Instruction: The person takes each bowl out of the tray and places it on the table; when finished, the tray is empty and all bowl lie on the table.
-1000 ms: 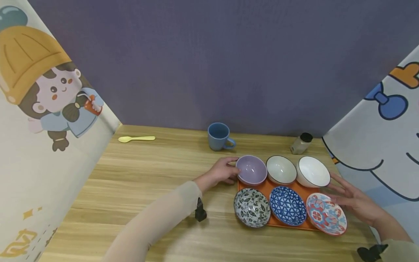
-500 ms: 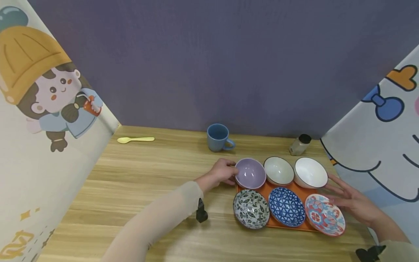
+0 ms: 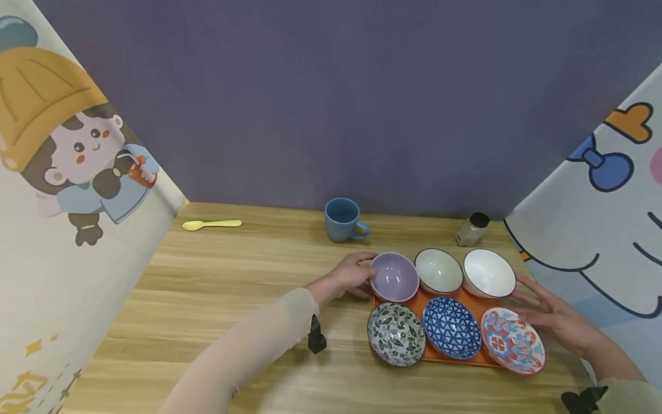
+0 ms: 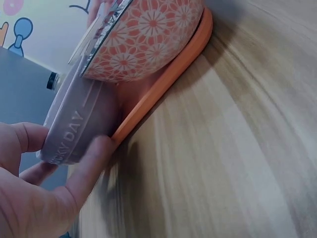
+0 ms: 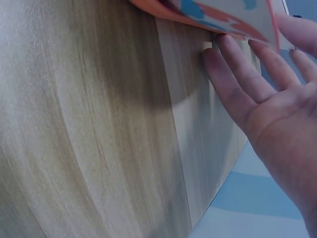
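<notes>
An orange tray (image 3: 426, 299) bears several bowls in two rows. My left hand (image 3: 351, 275) rests its fingers against the outer side of the purple bowl (image 3: 395, 278) at the back left; in the left wrist view one finger reaches the bowl's base beside the tray edge. To its right stand a pale grey bowl (image 3: 438, 270) and a white bowl (image 3: 488, 271). In front are a leaf-patterned bowl (image 3: 396, 334), a blue-and-white bowl (image 3: 451, 328) and a red-and-blue patterned bowl (image 3: 512, 340). My right hand (image 3: 558, 316) has extended fingers beside the tray's right end; contact there is partly hidden.
A blue mug (image 3: 342, 220) stands behind the purple bowl. A small black-lidded jar (image 3: 471, 230) is at the back right. A yellow spoon (image 3: 212, 224) lies at the back left. Walls border the wooden table (image 3: 248, 253) at the back and on both sides.
The tray's left end, with its bowls, appears to have shifted very slightly toward me. Both hands keep their places beside it; the view has drifted a little.
</notes>
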A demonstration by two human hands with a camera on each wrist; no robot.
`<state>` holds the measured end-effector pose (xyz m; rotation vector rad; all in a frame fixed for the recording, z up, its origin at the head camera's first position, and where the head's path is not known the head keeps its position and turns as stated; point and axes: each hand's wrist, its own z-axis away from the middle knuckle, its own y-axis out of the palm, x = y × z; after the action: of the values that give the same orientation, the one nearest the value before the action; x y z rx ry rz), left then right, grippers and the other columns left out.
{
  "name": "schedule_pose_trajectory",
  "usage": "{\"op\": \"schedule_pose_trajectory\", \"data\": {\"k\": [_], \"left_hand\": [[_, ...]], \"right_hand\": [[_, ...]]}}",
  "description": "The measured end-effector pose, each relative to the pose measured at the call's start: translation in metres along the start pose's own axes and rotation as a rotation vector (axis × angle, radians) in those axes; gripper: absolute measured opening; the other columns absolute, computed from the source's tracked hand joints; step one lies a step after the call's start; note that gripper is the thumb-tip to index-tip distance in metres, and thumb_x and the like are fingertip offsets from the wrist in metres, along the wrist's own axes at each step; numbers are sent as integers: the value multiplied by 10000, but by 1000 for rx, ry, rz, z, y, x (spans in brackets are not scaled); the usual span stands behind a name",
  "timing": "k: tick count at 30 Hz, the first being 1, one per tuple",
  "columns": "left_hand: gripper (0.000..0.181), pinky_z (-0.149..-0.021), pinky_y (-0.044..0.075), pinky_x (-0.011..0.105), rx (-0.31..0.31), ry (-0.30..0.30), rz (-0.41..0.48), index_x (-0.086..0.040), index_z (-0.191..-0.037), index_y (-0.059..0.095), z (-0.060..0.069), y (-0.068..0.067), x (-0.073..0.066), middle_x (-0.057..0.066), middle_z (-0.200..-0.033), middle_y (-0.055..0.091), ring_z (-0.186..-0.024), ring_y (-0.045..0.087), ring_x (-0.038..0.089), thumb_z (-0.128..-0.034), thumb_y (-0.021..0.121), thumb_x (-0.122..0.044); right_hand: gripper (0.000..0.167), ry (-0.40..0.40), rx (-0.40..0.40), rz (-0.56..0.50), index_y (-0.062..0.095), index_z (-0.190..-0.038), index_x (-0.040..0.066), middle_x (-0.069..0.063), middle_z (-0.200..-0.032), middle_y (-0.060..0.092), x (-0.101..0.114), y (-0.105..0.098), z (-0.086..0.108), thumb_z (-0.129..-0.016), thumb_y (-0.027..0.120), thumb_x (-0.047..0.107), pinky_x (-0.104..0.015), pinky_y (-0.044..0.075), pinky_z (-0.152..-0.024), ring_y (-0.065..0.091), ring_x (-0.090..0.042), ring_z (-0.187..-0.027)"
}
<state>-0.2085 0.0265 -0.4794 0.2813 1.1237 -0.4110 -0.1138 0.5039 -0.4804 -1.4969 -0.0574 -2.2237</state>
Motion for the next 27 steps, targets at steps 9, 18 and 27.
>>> {"op": "schedule_pose_trajectory", "data": {"k": [9,18,27], "left_hand": [[671,-639,668,421,13,-3,41,-139,-1516,510,3,-7,-1,188,-956,715,-735,738,354,-860,626,-53],[652,-635,668,395,9,6,79,-132,-1518,506,6,-19,1,204,-984,706,-660,707,265,-878,597,-47],[652,-686,671,424,-18,38,128,-121,-1521,501,19,-37,2,230,-1058,695,-691,718,282,-879,575,-36]], "right_hand": [[778,-1,-2,7,-12,-1660,339,409,-1274,491,3,0,-1,-1084,482,162,-350,539,-922,624,42,-1153],[765,40,-54,91,-19,-1666,264,23,-1641,328,12,7,-8,-1091,486,275,-501,506,-1031,595,75,-1153],[772,53,-77,136,-26,-1663,168,145,-1413,550,19,11,-10,-1095,473,325,-702,458,-1056,594,87,-1127]]}}
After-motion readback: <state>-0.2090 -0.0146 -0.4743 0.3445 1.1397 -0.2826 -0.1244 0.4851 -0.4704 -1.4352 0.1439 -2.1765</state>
